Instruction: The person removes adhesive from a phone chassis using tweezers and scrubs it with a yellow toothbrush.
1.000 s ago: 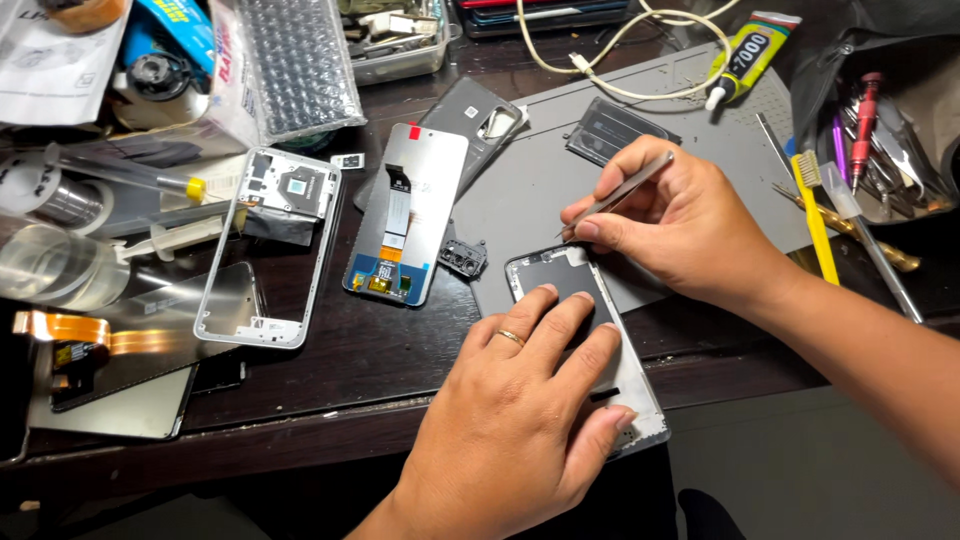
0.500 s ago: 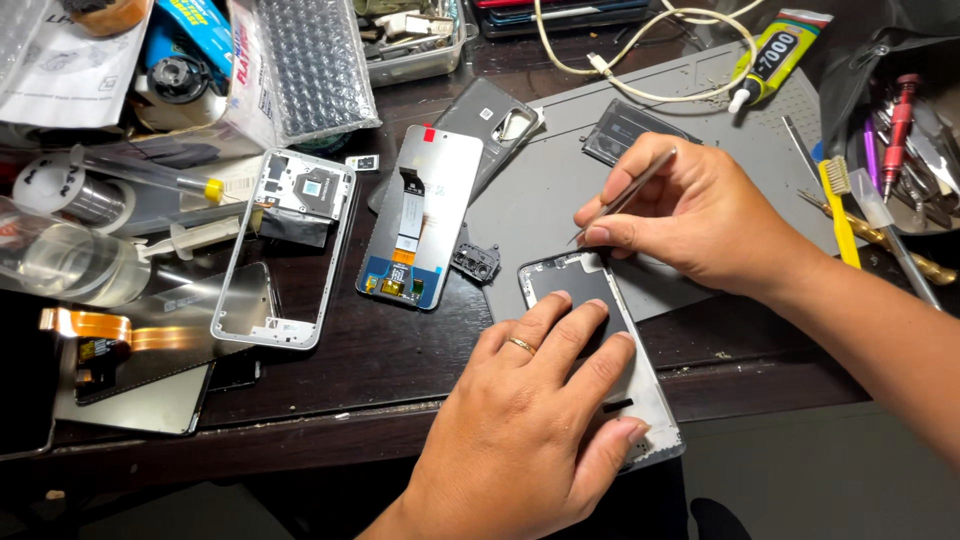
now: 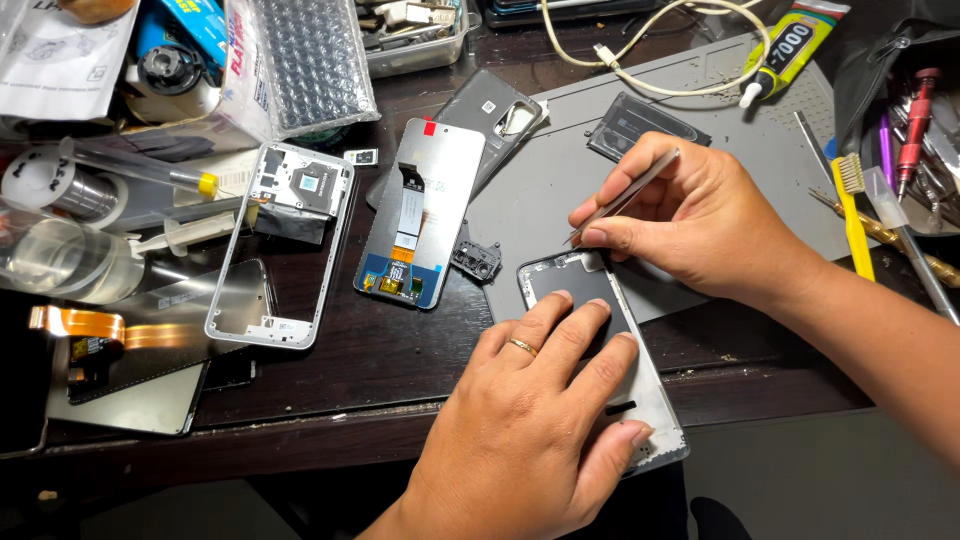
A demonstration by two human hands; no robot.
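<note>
My left hand (image 3: 540, 420), with a ring on one finger, lies flat with spread fingers on a silver phone frame (image 3: 655, 400) that overhangs the table's front edge. My right hand (image 3: 690, 220) pinches metal tweezers (image 3: 625, 195), their tip just above the frame's top edge. To the left lie a phone display panel (image 3: 420, 215) face down with its flex cable showing, a small camera module (image 3: 475, 260) and a second silver mid frame (image 3: 285, 240). A grey back cover (image 3: 495, 115) rests behind the display.
A grey work mat (image 3: 560, 170) covers the dark table. A glue tube (image 3: 790, 50), white cable (image 3: 640, 50), yellow brush (image 3: 855, 215) and screwdrivers (image 3: 905, 130) sit at the right. Bubble wrap (image 3: 310, 60), syringes (image 3: 140, 170), tape rolls and another screen (image 3: 130, 360) crowd the left.
The view has shifted slightly. My right hand with the tweezers has moved a little toward the frame's top edge; my left hand stays pressed on the frame.
</note>
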